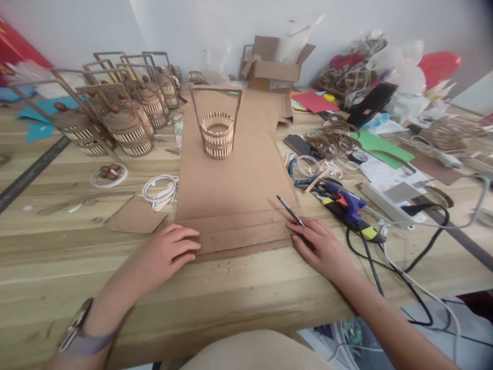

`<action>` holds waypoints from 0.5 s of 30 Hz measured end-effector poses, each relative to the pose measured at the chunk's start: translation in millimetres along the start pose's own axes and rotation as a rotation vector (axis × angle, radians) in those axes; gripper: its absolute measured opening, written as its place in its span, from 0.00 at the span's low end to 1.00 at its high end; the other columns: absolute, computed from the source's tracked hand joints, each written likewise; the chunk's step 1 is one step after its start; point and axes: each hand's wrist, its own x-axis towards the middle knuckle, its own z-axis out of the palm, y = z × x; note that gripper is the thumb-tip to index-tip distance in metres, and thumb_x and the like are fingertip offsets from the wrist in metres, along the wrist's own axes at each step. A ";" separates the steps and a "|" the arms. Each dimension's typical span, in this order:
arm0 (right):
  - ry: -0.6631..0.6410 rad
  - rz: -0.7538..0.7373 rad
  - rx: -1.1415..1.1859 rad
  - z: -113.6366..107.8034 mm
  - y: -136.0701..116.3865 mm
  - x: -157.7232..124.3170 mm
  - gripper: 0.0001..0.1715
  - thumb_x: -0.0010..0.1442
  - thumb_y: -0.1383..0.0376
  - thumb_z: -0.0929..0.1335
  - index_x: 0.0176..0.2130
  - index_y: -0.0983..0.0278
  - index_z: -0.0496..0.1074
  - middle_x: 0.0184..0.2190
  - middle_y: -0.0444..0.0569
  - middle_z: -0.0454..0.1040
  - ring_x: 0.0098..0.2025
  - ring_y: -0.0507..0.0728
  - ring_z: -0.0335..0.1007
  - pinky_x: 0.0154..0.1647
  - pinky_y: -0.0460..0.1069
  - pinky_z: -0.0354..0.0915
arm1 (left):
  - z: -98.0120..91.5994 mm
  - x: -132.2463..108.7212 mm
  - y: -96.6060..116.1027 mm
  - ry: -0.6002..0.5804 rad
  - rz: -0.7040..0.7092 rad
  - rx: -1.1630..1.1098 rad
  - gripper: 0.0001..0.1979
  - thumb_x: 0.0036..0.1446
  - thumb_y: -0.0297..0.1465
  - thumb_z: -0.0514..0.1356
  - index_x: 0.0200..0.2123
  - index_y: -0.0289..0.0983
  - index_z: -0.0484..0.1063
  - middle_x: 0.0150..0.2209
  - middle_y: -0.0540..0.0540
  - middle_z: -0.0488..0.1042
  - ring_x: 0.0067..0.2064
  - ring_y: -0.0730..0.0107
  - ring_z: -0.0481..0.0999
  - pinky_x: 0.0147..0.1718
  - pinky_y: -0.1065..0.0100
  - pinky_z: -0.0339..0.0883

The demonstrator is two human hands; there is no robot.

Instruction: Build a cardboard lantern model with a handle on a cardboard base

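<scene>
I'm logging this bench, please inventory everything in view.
Table: one, pale, underneath
Cardboard sheets: several, brown, centre
Lidless basket: one, brown, centre
Lidded baskets: several, brown, back left
Box: one, brown, back
Balls: several, brown, left
Rings: several, white, both sides
Coloured sheets: several, mixed, both sides
Glue gun: one, blue, right
Power strip: one, white, right
Pen: one, dark, right
Watch: one, grey-strapped, left
Left hand: one, bare, front left
Right hand: one, bare, holding pen

From up on the worker's head, the one view peers forward and down across the table (231, 303); the left hand (167, 252) and right hand (321, 246) lie close below it, in the lower half; the wall (173, 31) stands farthest off, along the top.
</scene>
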 end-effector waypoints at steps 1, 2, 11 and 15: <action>0.009 0.006 0.015 -0.1 0.3 0.0 0.14 0.65 0.64 0.65 0.47 0.60 0.77 0.44 0.54 0.80 0.49 0.62 0.76 0.49 0.58 0.72 | 0.2 -0.8 -1.8 0.004 0.001 -0.010 0.11 0.66 0.31 0.56 0.41 0.43 0.80 0.48 0.46 0.78 0.49 0.63 0.73 0.48 0.62 0.70; 0.020 0.014 0.036 -0.2 1.0 0.0 0.14 0.65 0.65 0.65 0.46 0.60 0.77 0.44 0.54 0.80 0.49 0.62 0.76 0.49 0.58 0.72 | 0.5 -1.5 -3.2 0.008 0.004 -0.018 0.12 0.66 0.32 0.56 0.41 0.44 0.81 0.48 0.46 0.78 0.49 0.63 0.74 0.47 0.62 0.70; 0.147 0.238 0.287 1.6 13.6 -2.0 0.15 0.62 0.69 0.63 0.39 0.58 0.79 0.41 0.49 0.82 0.46 0.59 0.77 0.49 0.56 0.71 | 0.8 -4.0 -9.1 0.074 0.103 0.019 0.15 0.69 0.36 0.53 0.44 0.45 0.80 0.49 0.47 0.80 0.47 0.63 0.75 0.44 0.63 0.73; 0.158 0.291 0.313 -1.6 15.8 -2.6 0.14 0.63 0.67 0.63 0.39 0.59 0.79 0.41 0.49 0.82 0.44 0.58 0.78 0.48 0.55 0.71 | -0.2 -2.3 -9.6 0.108 0.134 0.046 0.14 0.68 0.36 0.53 0.45 0.46 0.80 0.48 0.48 0.80 0.46 0.64 0.76 0.42 0.65 0.74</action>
